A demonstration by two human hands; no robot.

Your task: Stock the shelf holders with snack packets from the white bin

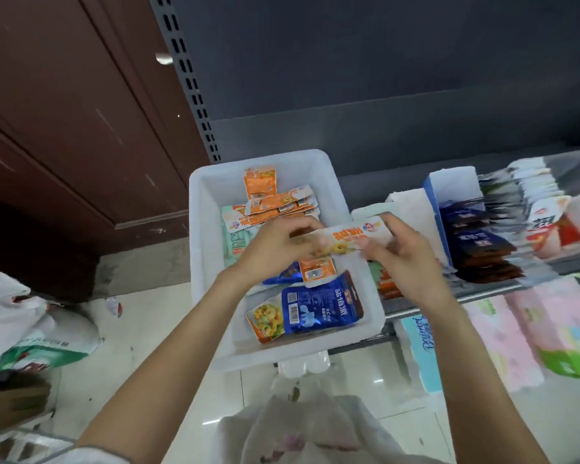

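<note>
Left hand point(278, 244) and right hand point(402, 259) both raised over the right half of a white rectangular plastic bin point(211, 296), each pinching one end of a flat white-and-orange snack packet point(349, 237) printed with yellow ring shapes. Packet stretched level between the two hands, its right end just past the bin's right rim, above the near edge of the shelf. Left fingers curled around the packet's left end; right thumb and fingers clamped on the right end.

Inside the bin: a fan of small orange foil packets point(275, 202) at the far side, pale green packets point(236, 242) along the left wall, one more small orange packet point(317, 269) just below the hands, and a glossy blue packet with a white barcode point(318, 308) at the near right, partly overlapping an orange packet showing yellow rings point(265, 321).

To the right, a grey metal shelf point(466, 294) carrying clear and blue-edged upright holders point(432, 209). Dark navy and brown packets point(479, 242) stacked in rows in one holder; farther right, white-and-red packets point(549, 226), blurred. Below the shelf, pink and light-blue soft packs point(503, 333) on a lower level.

To the left on the pale tiled floor point(141, 329), white plastic bags point(24, 319). Beyond them, a dark reddish-brown wooden panel point(64, 112). Behind the bin, a grey perforated shelf upright point(188, 78).
</note>
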